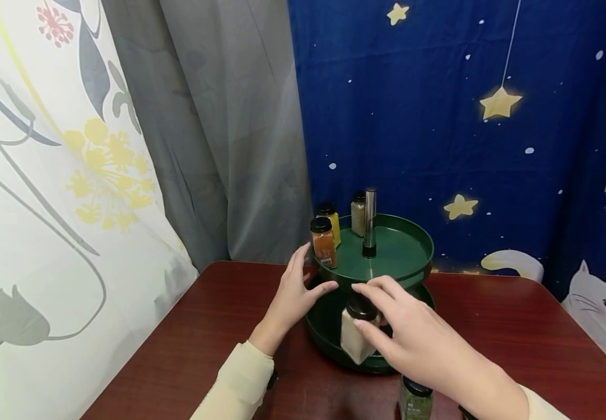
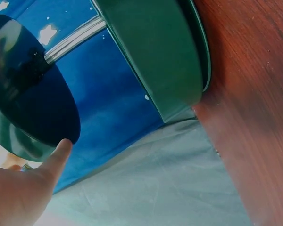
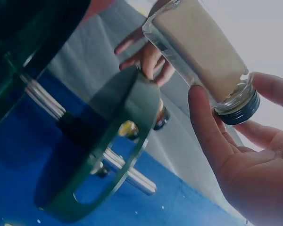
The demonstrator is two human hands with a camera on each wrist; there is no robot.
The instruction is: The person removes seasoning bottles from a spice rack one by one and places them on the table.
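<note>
My right hand (image 1: 413, 329) grips a square glass spice jar (image 1: 355, 338) around its black cap. Pale beige powder fills most of the jar, seen tilted in the right wrist view (image 3: 198, 47). The jar overlaps the lower tray (image 1: 323, 332) of a green two-tier stand in the head view. At the left rim of the upper tray (image 1: 392, 251), my left hand (image 1: 294, 291) has its fingers extended and its thumb (image 2: 56, 157) right at the tray's edge. An orange spice jar (image 1: 323, 245) stands on that tray close to the left fingertips.
Behind the orange jar are a yellow spice jar (image 1: 336, 224) and a greyish-beige one (image 1: 358, 216), near the stand's metal post (image 1: 369, 221). A green-filled jar (image 1: 415, 401) stands on the red-brown table (image 1: 497, 326) below my right hand. Curtains (image 1: 413, 116) hang behind.
</note>
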